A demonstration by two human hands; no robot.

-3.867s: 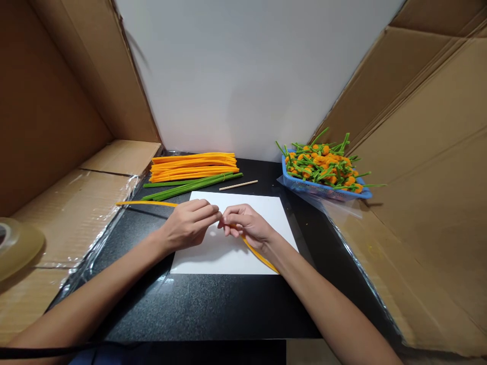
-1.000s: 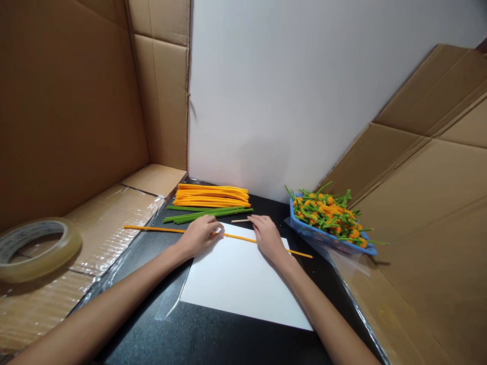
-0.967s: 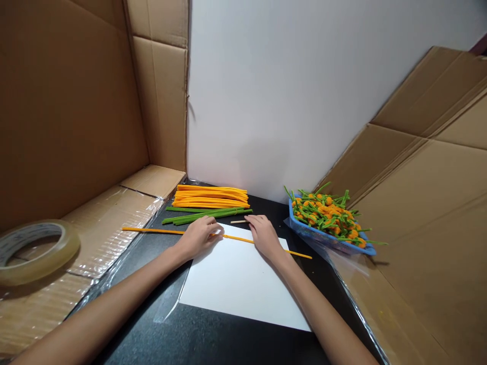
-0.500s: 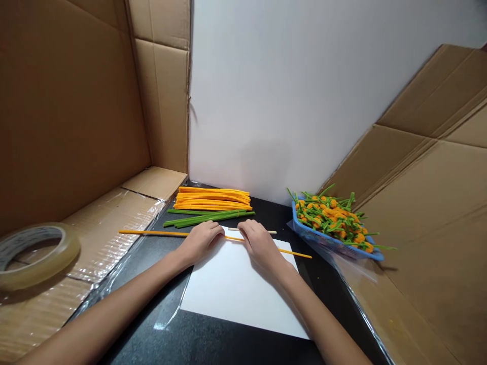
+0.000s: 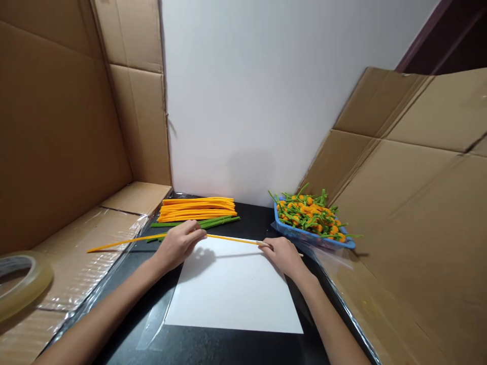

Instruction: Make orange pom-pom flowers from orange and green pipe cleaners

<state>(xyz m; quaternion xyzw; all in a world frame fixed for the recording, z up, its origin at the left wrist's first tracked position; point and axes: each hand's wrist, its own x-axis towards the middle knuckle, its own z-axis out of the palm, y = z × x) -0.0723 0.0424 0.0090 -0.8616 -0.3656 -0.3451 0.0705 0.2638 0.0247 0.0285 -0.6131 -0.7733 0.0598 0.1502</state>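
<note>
The left hand (image 5: 179, 245) pinches an orange pipe cleaner (image 5: 232, 238) — the right hand (image 5: 283, 254), one end and a wooden stick (image 5: 265, 245). The tape roll (image 5: 41, 279) bears unreadable print.

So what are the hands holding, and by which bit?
The left hand holds the orange strip partway along. The right hand pinches the stick near one end, seemingly together with the strip's end; the fingers partly hide that spot.
</note>
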